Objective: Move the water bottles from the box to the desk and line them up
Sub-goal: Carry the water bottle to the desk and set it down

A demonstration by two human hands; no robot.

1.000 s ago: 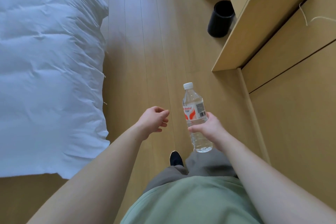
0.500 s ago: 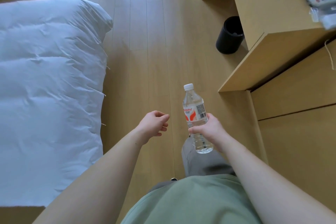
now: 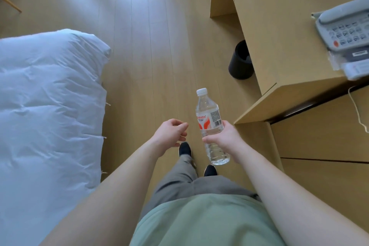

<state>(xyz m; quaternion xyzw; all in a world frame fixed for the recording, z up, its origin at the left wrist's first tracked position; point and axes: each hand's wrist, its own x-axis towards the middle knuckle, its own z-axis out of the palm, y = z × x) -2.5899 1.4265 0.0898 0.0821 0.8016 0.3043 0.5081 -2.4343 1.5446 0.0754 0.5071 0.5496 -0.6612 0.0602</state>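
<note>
A clear water bottle (image 3: 207, 114) with a white cap and a red-and-white label is held upright in my right hand (image 3: 224, 138), which grips it around the middle, above the wooden floor. My left hand (image 3: 169, 133) hangs beside it to the left, holding nothing, its fingers loosely curled and apart. The wooden desk (image 3: 283, 32) stands to the right, its near corner just right of the bottle. No box is in view.
A grey telephone (image 3: 345, 30) and a small white device (image 3: 357, 69) lie on the desk's right side. A black bin (image 3: 240, 62) stands under the desk. A white duvet (image 3: 46, 110) covers the bed on the left. Wooden drawers (image 3: 323, 146) sit lower right.
I have walked forward along the floor: the desk, the bin and the telephone have come closer and lower in view. The bottle stays in my right hand; my left hand keeps its pose.
</note>
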